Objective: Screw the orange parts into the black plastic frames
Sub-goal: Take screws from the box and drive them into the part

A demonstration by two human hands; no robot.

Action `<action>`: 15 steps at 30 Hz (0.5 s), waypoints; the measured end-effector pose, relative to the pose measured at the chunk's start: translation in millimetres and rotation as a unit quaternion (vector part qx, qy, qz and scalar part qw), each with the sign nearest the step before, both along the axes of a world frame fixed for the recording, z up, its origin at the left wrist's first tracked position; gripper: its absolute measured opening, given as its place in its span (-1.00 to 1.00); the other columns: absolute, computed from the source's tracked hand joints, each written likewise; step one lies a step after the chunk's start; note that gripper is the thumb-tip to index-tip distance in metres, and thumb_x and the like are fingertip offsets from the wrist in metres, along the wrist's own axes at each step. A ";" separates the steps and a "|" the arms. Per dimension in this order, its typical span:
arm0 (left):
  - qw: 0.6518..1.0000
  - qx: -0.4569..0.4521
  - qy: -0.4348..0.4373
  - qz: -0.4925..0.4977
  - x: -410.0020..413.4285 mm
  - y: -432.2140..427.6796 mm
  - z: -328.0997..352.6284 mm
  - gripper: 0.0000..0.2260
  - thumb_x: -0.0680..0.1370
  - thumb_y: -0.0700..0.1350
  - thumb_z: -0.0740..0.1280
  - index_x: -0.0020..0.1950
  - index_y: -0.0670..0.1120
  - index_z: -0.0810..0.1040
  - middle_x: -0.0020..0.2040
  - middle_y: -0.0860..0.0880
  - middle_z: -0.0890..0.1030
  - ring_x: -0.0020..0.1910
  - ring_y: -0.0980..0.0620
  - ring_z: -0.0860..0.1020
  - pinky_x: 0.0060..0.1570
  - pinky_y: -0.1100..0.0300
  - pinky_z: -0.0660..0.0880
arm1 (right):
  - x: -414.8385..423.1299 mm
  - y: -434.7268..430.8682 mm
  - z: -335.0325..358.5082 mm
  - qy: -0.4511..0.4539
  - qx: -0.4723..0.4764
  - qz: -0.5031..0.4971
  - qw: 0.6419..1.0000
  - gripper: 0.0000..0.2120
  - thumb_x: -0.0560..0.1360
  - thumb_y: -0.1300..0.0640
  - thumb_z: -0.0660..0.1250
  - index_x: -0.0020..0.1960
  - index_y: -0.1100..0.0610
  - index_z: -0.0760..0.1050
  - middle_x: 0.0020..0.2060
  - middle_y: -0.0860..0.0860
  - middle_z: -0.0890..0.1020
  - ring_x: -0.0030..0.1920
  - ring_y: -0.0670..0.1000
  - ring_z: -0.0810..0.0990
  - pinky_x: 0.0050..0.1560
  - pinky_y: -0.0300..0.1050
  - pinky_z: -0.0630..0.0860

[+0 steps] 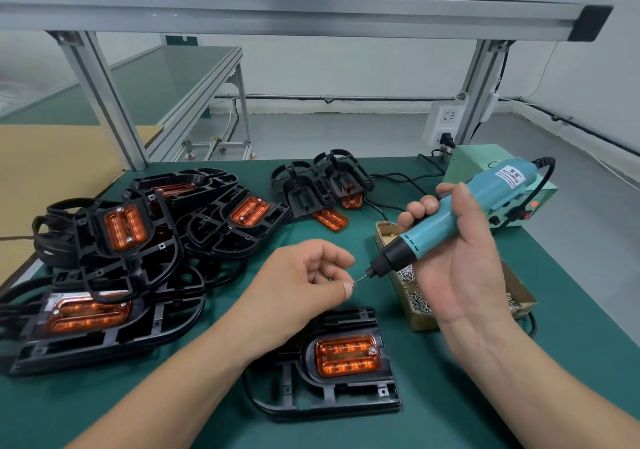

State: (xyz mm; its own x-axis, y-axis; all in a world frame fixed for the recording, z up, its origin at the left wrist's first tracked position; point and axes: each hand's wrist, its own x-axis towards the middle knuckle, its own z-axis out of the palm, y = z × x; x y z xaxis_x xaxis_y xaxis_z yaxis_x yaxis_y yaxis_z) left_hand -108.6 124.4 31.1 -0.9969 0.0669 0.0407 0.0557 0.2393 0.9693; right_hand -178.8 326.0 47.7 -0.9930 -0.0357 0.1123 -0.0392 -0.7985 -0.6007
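Observation:
A black plastic frame (346,396) lies on the green mat in front of me with an orange part (348,355) seated in it; one screw shows at the part's upper right corner. Above it my left hand (304,275) pinches a small screw (352,284) against the bit tip of a teal electric screwdriver (446,222). My right hand (450,261) grips that screwdriver, tilted down to the left.
A pile of black frames with orange parts (121,241) fills the left side. More frames (322,182) and a loose orange part (330,219) lie at the back. A cardboard box of screws (415,296) sits under my right hand. A green power supply (485,161) stands back right.

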 end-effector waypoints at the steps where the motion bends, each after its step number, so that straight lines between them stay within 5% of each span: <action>1: 1.000 -0.005 -0.002 -0.004 0.0 -0.2 0.0 -0.77 0.54 -0.28 0.51 0.13 -0.01 0.69 -0.07 0.03 0.75 -0.25 0.17 0.58 -0.10 0.30 0.57 | 0.0 -0.2 -0.1 0.000 -0.001 -0.001 1.000 -0.84 0.70 0.06 0.34 0.14 0.15 0.48 -0.18 0.03 0.54 -0.15 0.01 0.59 0.02 -0.04 0.62; 6: 0.999 -0.027 -0.008 -0.025 -0.7 -8.3 4.4 -0.77 0.56 -0.16 0.45 0.19 0.05 0.67 0.02 0.08 0.76 -0.17 0.22 0.62 -0.12 0.38 0.53 | 0.1 -1.3 1.3 -0.008 0.000 -0.002 1.000 -0.84 0.69 0.06 0.34 0.13 0.16 0.47 -0.19 0.03 0.52 -0.17 0.00 0.57 -0.01 -0.06 0.62; 11: 0.972 -0.233 -0.004 -0.035 -5.1 -25.8 5.7 -0.78 0.55 0.01 0.43 0.19 0.16 0.69 -0.08 0.20 0.67 -0.25 0.26 0.55 -0.17 0.40 0.44 | 4.6 -2.7 0.5 0.012 0.030 0.022 0.999 -0.86 0.69 0.07 0.34 0.12 0.15 0.49 -0.20 0.03 0.51 -0.18 0.00 0.56 -0.06 -0.08 0.61; 15: 0.944 -0.318 -0.029 -0.078 -4.0 -32.4 6.4 -0.62 0.43 0.24 0.43 0.20 0.17 0.71 -0.05 0.14 0.57 -0.08 0.28 0.55 -0.02 0.29 0.47 | 12.0 -12.6 -3.3 0.042 0.067 0.065 0.995 -0.85 0.65 0.05 0.38 0.10 0.12 0.51 -0.22 0.02 0.48 -0.21 0.01 0.52 -0.15 -0.09 0.58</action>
State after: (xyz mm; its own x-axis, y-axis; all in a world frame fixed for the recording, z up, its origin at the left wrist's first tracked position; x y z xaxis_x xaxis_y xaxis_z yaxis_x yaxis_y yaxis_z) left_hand -112.7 92.0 37.5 -0.9723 0.2055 -0.1112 0.0897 0.7677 0.6344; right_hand -166.8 313.5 44.5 -0.9666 -0.1830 0.1795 0.0049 -0.7132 -0.7009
